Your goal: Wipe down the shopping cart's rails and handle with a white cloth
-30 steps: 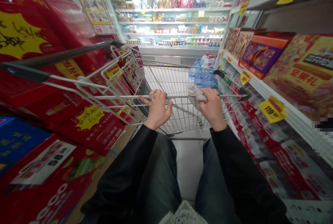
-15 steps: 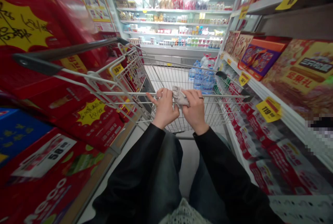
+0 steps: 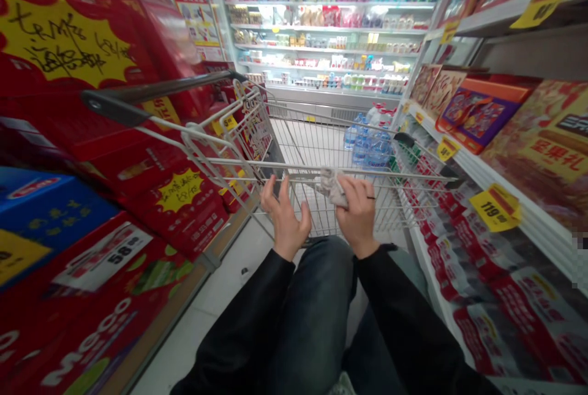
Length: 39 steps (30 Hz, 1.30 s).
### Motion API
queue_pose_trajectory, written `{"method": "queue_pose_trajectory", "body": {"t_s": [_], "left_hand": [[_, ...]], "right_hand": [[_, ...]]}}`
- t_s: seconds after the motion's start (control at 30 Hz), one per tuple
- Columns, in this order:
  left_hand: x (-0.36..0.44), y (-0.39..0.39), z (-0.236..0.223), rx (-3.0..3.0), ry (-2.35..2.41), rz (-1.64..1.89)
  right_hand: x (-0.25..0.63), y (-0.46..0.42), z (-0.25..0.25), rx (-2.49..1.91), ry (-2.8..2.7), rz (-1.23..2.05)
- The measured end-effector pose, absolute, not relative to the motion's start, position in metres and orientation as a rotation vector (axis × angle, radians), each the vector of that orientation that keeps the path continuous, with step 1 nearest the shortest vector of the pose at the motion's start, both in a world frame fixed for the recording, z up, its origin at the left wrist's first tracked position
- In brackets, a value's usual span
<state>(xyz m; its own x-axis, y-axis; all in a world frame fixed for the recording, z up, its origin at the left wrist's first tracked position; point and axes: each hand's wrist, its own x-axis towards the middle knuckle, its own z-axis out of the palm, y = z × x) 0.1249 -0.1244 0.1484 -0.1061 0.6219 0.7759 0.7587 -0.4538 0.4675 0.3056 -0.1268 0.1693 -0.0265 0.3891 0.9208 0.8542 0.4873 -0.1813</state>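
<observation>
Nearest, two black sleeves reach out over the person's jeans toward a wire shopping cart. At about 11 o'clock, the left hand stands open, its fingers spread and curving up. Its fingertips reach the cart's white crossbar, though I can't tell whether they press on it, and it has hold of nothing. At about 1 o'clock, the right hand is half closed, a ring on one finger, and pinches a crumpled gray cloth against the crossbar. The cloth bunches out from the thumb side toward the left hand, just short of it.

The pinch looks sound: the cloth sits tight in the fingers, and the bar stays under the right hand. With the left so loose, the hold on the cart seems to rest mainly on the right.

Beyond the bar, water bottles lie in the cart at 12 o'clock. Red boxes are stacked at 10, and gift boxes line the shelf at 2, above a yellow price tag. Farthest off, at 12, stands a lit chiller.
</observation>
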Motion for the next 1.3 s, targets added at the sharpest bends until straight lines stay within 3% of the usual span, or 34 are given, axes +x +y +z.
{"method": "queue_pose_trajectory", "body": {"t_s": [0.3, 0.47, 0.7, 0.9, 1.1, 1.3], "left_hand": [[0.120, -0.112, 0.070, -1.802, -1.854, -2.163], [0.111, -0.098, 0.060, -1.852, -1.879, -2.104], [0.105, -0.093, 0.054, -1.911, -1.946, -1.900], [0.103, -0.095, 0.054, -1.974, -1.937, -1.888], [0.098, -0.098, 0.058, -2.050, -1.911, -1.914], [0.091, -0.101, 0.050, -2.172, -1.806, -1.937]], "right_hand": [[0.221, -0.103, 0.149, -0.955, -1.922, -0.474], [0.219, -0.100, 0.114, -0.981, -1.979, -0.434], [0.233, -0.096, 0.144, -0.918, -1.781, -0.504], [0.224, -0.093, 0.121, -0.877, -1.883, -0.442], [0.230, -0.096, 0.128, -0.916, -1.868, -0.400], [0.232, -0.106, 0.110, -0.873, -1.840, -0.550]]}}
